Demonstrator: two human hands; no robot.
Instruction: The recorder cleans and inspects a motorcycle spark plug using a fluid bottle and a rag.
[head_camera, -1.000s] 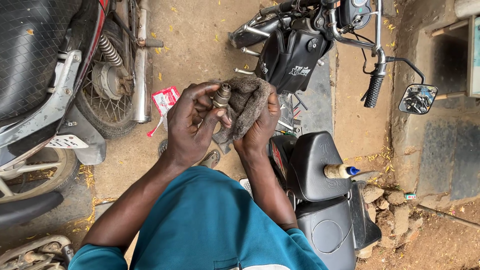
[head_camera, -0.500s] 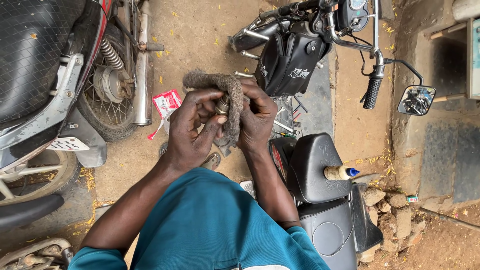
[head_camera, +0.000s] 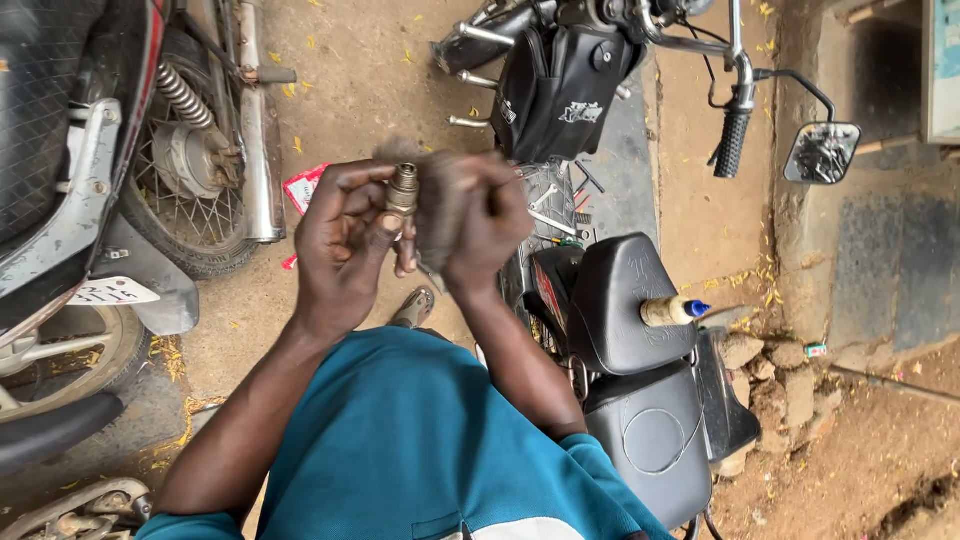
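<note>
My left hand (head_camera: 345, 235) grips a small metal spark-plug-like part (head_camera: 402, 190), holding it upright between thumb and fingers. My right hand (head_camera: 490, 225) is closed on a dirty brown rag (head_camera: 435, 200), pressed against the side of that part; the rag is blurred by motion. Both hands are raised in front of my teal shirt, above dusty ground between two motorcycles.
A motorcycle's rear wheel and shock (head_camera: 190, 150) stand at left. Another motorcycle with a black seat (head_camera: 625, 300) and handlebar grip (head_camera: 732, 140) is at right, a small bottle (head_camera: 672, 311) lying on its seat. Loose tools (head_camera: 555, 205) and a red packet (head_camera: 303, 187) lie on the ground.
The rag, earlier stretched as a band over both hands, is now bunched in my right hand against the metal part, which is exposed in my left fingers.
</note>
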